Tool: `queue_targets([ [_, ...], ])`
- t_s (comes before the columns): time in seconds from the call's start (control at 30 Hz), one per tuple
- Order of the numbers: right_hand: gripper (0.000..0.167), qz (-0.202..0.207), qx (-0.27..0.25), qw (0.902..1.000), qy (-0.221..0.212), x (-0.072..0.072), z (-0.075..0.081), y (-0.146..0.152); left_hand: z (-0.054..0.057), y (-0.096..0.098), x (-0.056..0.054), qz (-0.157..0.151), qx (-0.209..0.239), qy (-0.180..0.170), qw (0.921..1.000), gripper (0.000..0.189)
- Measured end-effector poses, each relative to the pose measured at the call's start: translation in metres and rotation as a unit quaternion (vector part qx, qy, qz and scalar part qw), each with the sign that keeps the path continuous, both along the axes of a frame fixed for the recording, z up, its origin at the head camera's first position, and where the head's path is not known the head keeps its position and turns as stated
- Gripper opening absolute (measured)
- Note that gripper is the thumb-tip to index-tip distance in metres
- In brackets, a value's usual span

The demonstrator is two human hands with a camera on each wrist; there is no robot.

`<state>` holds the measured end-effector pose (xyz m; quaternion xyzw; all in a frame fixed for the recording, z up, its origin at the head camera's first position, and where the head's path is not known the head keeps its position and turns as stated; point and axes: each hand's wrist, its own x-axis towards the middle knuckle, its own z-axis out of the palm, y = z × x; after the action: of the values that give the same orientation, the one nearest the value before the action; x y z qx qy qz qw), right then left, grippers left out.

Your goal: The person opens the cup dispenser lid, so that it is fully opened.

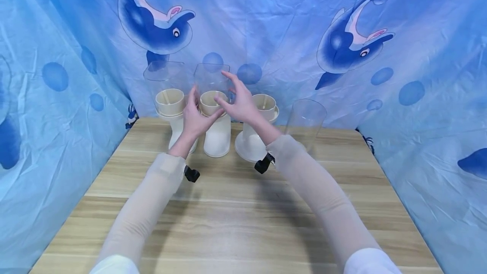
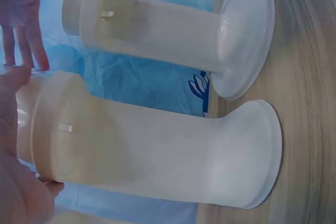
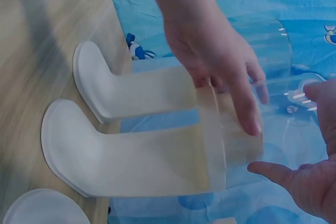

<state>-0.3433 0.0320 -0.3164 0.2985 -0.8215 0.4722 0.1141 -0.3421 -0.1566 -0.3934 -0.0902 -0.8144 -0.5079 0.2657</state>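
A clear plastic cylinder stands over the cream inner ring of the middle white boot-shaped stand. My left hand wraps the cylinder's lower end at this ring, thumb in front and fingers along the far side, as the left wrist view also shows. Spread wide at the cylinder's right side is my right hand. Its thumb lies by the ring and its fingers reach higher along the clear wall; whether they touch it is hard to tell.
Left of this stand, another boot-shaped stand carries a clear cylinder. On the right is a round-based stand with a bare cream ring. A loose clear cylinder stands farther right on the wooden table. Blue curtains enclose the table.
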Motion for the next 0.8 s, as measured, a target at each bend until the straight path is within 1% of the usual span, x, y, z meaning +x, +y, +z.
queue_targets([
  [0.1, 0.071, -0.013, -0.009, 0.9996, 0.023, 0.000, -0.007, 0.000, 0.001, 0.003, 0.003, 0.000, -0.004, 0.001, 1.0000, 0.121],
  [0.17, 0.068, -0.020, -0.020, 0.9989, 0.038, 0.002, -0.009, 0.001, 0.005, 0.006, 0.006, 0.001, -0.003, 0.012, 0.9999, 0.120],
  [0.23, 0.066, -0.018, -0.032, 0.9979, 0.054, 0.005, -0.008, 0.003, 0.010, 0.008, 0.012, 0.005, -0.004, 0.028, 0.9996, 0.119],
  [0.3, 0.066, -0.014, -0.044, 0.9968, 0.065, 0.010, -0.005, 0.005, 0.017, 0.010, 0.019, 0.009, -0.010, 0.037, 0.9992, 0.118],
  [0.37, 0.066, -0.009, -0.054, 0.9958, 0.074, 0.016, -0.001, 0.007, 0.025, 0.011, 0.028, 0.012, -0.019, 0.038, 0.9990, 0.119],
  [0.5, 0.066, -0.017, -0.045, 0.9954, 0.083, 0.030, 0.009, 0.013, 0.038, 0.011, 0.047, 0.008, -0.034, 0.027, 0.9990, 0.122],
  [0.63, 0.065, -0.017, -0.032, 0.9951, 0.092, 0.046, 0.019, 0.021, 0.048, 0.011, 0.063, 0.006, -0.056, 0.036, 0.9978, 0.120],
  [0.7, 0.065, -0.017, -0.029, 0.9946, 0.098, 0.055, 0.023, 0.027, 0.052, 0.012, 0.070, -0.001, -0.063, 0.045, 0.9970, 0.118],
  [0.8, 0.064, -0.023, -0.022, 0.9936, 0.108, 0.068, 0.028, 0.039, 0.055, 0.017, 0.083, -0.026, -0.063, 0.051, 0.9964, 0.115],
])
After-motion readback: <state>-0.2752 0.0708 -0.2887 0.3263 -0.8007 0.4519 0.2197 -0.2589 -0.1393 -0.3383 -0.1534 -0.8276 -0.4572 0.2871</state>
